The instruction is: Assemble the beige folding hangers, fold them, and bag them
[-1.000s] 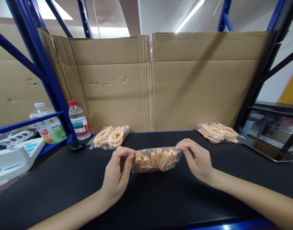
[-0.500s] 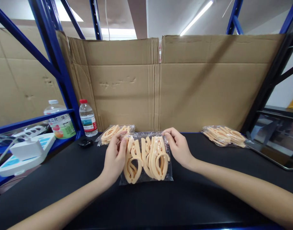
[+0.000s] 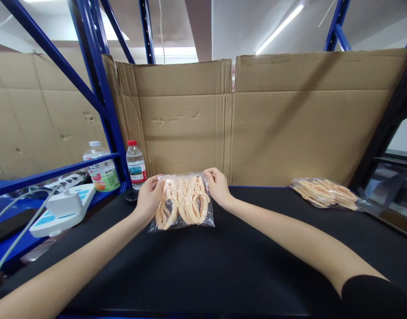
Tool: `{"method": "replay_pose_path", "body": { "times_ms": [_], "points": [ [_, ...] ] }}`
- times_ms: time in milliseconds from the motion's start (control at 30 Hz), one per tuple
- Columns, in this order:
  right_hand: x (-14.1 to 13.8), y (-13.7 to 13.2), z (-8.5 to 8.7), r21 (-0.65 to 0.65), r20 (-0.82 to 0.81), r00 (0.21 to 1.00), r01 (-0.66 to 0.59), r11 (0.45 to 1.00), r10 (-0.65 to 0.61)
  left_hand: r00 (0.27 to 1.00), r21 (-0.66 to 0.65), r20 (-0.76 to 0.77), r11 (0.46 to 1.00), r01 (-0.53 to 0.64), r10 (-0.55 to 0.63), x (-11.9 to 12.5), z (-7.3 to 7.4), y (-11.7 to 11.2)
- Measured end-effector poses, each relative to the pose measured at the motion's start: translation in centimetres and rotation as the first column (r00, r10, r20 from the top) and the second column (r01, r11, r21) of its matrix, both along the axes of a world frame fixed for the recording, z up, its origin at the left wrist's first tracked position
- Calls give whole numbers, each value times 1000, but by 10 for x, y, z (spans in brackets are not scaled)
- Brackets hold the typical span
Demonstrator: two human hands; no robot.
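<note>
A clear plastic bag of folding clothes hangers (image 3: 181, 201), peach-coloured with looped ends, is held up over the back part of the black table (image 3: 203, 270). My left hand (image 3: 148, 198) is closed on the bag's left upper edge, thumb in front. At its upper right corner, my right hand (image 3: 218, 188) pinches the plastic. Several hangers lie side by side inside. The held bag covers the spot where another bag of hangers lay earlier.
Another bag of hangers (image 3: 325, 193) lies at the right back. A red-capped water bottle (image 3: 136, 166) stands at the left back, near a black object (image 3: 131, 195). Cardboard panels (image 3: 186, 119) rise behind. A white power strip (image 3: 65, 210) sits left beside blue rack posts (image 3: 107, 102).
Both hands have carried the bag of hangers back and left, in front of the other bag, which no longer shows. The camera view has turned slightly left.
</note>
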State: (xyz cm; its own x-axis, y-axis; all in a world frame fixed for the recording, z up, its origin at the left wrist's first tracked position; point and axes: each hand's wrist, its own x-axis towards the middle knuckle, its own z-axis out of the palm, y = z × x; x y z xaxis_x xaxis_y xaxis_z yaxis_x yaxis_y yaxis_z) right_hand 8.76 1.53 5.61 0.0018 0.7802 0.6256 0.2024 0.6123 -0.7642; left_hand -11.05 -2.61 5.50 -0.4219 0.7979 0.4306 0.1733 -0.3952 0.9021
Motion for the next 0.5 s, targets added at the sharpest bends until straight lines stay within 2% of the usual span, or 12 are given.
{"method": "replay_pose_path", "body": {
  "times_ms": [267, 500],
  "points": [
    [-34, 38, 9, -102, 39, 993, 114, 988, -110, 995, -111, -89, 993, -49, 39, -35, 15, 50],
    [-49, 64, 17, -203, 77, 978, 207, 957, -195, 982, -222, -182, 971, -83, 42, -47, 32, 83]
  ]
}}
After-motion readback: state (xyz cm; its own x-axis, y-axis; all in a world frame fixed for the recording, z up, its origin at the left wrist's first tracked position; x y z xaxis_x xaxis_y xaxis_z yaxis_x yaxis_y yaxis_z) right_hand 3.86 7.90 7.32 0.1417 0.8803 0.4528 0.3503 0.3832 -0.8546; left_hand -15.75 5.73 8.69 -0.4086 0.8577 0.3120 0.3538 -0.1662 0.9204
